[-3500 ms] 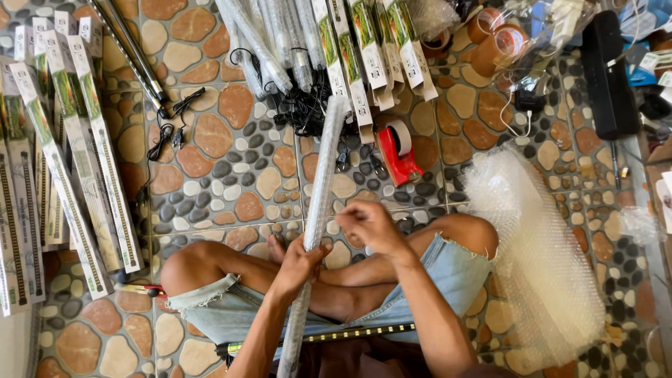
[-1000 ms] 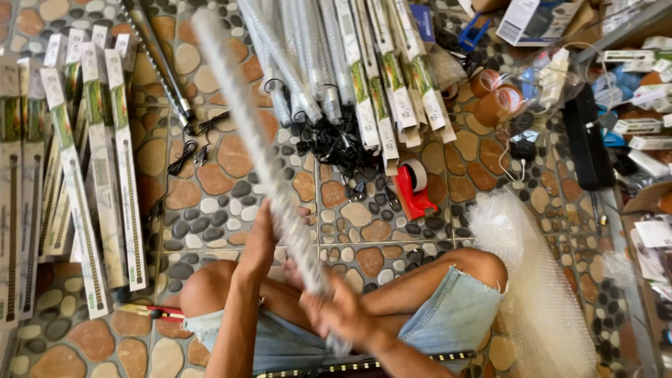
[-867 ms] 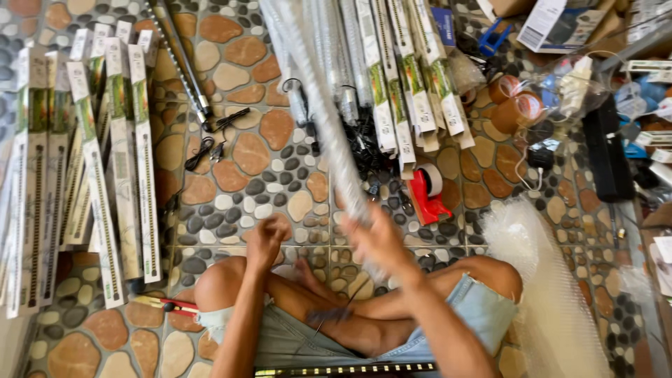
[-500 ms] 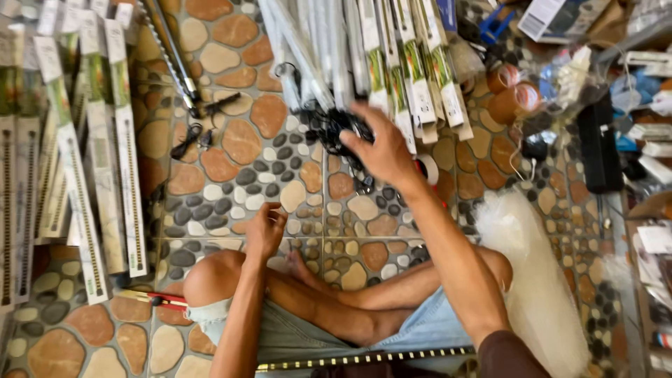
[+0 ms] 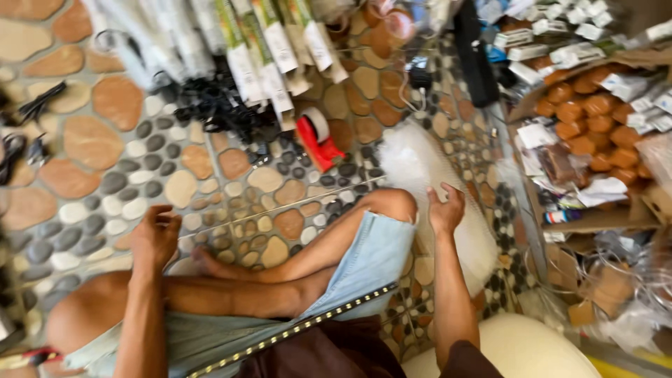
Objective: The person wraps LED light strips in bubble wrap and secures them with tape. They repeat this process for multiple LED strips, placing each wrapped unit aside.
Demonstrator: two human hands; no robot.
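Reaching onto blurred bubble wrap [image 5: 448, 203] with right hand [image 5: 445, 210], fingers loosely spread; left hand [image 5: 154, 238] curled, empty, above pebble floor [image 5: 105, 182]; forearms cut off.

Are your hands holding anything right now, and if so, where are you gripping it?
Nothing is held. The left hand hangs open over the stone floor; the right hand is open, fingers on the bubble wrap beside the knee.

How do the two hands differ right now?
The left hand rests empty over the left knee, fingers curled; the right hand is stretched out to the side, fingers spread on the bubble wrap. Left hangs above the stone floor, right beside the right knee. Both grip nothing.
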